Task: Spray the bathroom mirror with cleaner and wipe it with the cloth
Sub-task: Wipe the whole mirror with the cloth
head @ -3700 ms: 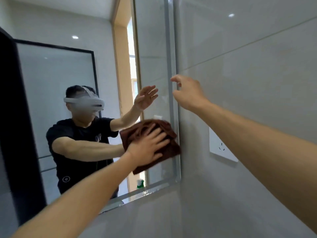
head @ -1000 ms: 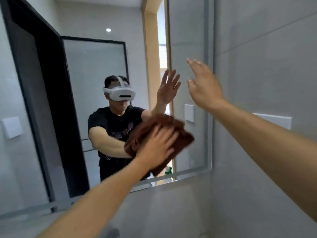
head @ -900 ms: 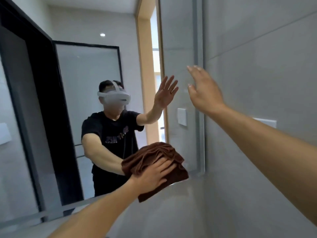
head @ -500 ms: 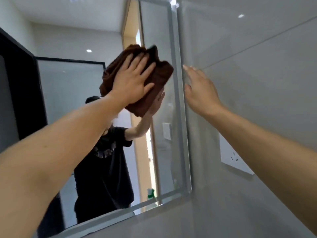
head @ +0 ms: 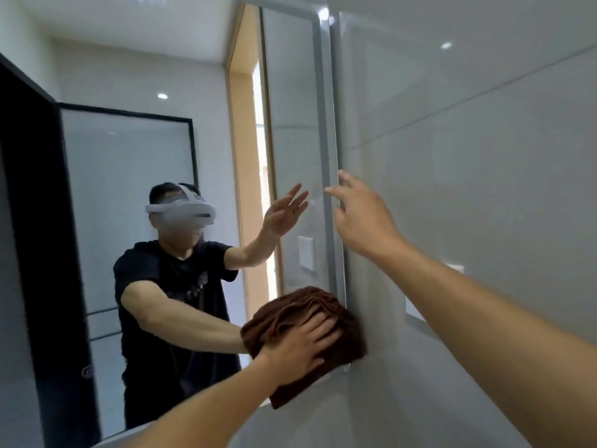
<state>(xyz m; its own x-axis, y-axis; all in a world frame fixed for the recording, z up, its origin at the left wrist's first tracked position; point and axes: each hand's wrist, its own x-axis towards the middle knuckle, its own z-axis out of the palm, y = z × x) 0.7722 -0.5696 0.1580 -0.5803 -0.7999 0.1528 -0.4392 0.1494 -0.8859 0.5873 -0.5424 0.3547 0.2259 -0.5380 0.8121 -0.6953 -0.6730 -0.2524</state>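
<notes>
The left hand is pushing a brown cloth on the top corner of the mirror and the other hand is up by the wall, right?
Not quite. The head view shows the left hand pressing the bunched brown cloth on the bottom right corner of the frameless wall mirror, not the top. The right hand is indeed up by the grey tiled wall.

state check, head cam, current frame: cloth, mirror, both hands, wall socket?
cloth: bunched, pressed flat against the mirror's lower right corner
mirror: on the wall, cloth on its lower right corner; no spray drops that I can make out
left hand: fingers spread flat on the cloth, pressing it
right hand: open, holding nothing, by the mirror's right edge; contact unclear
wall socket: nothing plugged in, partly hidden by the right forearm
</notes>
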